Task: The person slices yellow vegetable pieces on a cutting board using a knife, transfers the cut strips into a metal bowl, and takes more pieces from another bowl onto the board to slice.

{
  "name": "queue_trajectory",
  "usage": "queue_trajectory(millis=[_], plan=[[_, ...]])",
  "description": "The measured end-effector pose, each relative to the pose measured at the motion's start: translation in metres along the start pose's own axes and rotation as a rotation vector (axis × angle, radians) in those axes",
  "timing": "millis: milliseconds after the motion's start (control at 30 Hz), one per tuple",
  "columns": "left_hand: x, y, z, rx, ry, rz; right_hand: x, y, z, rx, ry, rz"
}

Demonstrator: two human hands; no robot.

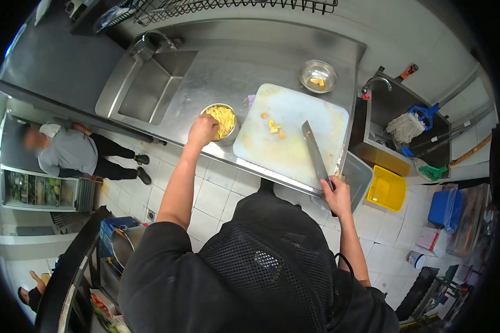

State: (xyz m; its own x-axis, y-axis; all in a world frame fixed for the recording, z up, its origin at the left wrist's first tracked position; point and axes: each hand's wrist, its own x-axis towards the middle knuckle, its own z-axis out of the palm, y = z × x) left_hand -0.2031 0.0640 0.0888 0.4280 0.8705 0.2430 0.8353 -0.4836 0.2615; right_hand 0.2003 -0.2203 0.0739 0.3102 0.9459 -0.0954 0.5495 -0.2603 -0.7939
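A round metal container (pixel 223 123) full of thin yellow strips stands left of the white cutting board (pixel 272 155). My left hand (pixel 204 131) is at its left rim, fingers pressed together over the strips; what they hold, if anything, is too small to make out. Several small yellow-orange pieces (pixel 274 127) lie near the middle of the board. At the board's front right, my right hand (pixel 336 196) grips the handle of a large knife (pixel 313 145), whose blade points away across the board. A metal bowl (pixel 318 76) with a few yellow pieces sits behind the board.
A steel sink (pixel 156 87) is set in the counter at the left. Beyond the right end stand a second sink (pixel 389 111) with a mop head and a yellow tub (pixel 386 188). A person (pixel 75 150) stands at the left; another person (pixel 34 291) is partly visible at lower left.
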Motion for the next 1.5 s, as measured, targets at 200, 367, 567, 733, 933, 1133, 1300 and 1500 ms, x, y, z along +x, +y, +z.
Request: queue_trajectory(millis=[200,367,567,733,933,1133,1300,1500], plan=[[0.009,0.025,-0.013,-0.123,0.095,0.150,-0.007,0.013,-0.005,0.050,0.015,0.059],[0.013,0.009,0.006,0.062,-0.019,0.147,-0.005,0.018,-0.010,0.052,0.009,0.055],[0.017,-0.003,0.003,-0.075,0.128,-0.202,-0.012,0.003,-0.017,0.052,0.092,-0.016],[0.039,0.005,-0.022,-0.023,0.032,-0.427,-0.002,0.014,-0.008,-0.128,0.021,0.035],[0.142,0.094,0.019,-0.195,-0.033,-0.077,0.010,0.012,-0.013,-0.149,-0.062,0.122],[0.273,0.197,0.166,-0.435,-0.204,0.326,0.012,-0.005,0.000,-0.187,-0.027,0.194],[0.322,0.215,0.226,-0.093,-0.464,0.563,0.004,-0.018,0.014,-0.205,0.000,0.359],[0.298,0.228,0.161,-0.124,-0.505,0.404,0.002,-0.021,0.017,-0.160,-0.047,0.371]])
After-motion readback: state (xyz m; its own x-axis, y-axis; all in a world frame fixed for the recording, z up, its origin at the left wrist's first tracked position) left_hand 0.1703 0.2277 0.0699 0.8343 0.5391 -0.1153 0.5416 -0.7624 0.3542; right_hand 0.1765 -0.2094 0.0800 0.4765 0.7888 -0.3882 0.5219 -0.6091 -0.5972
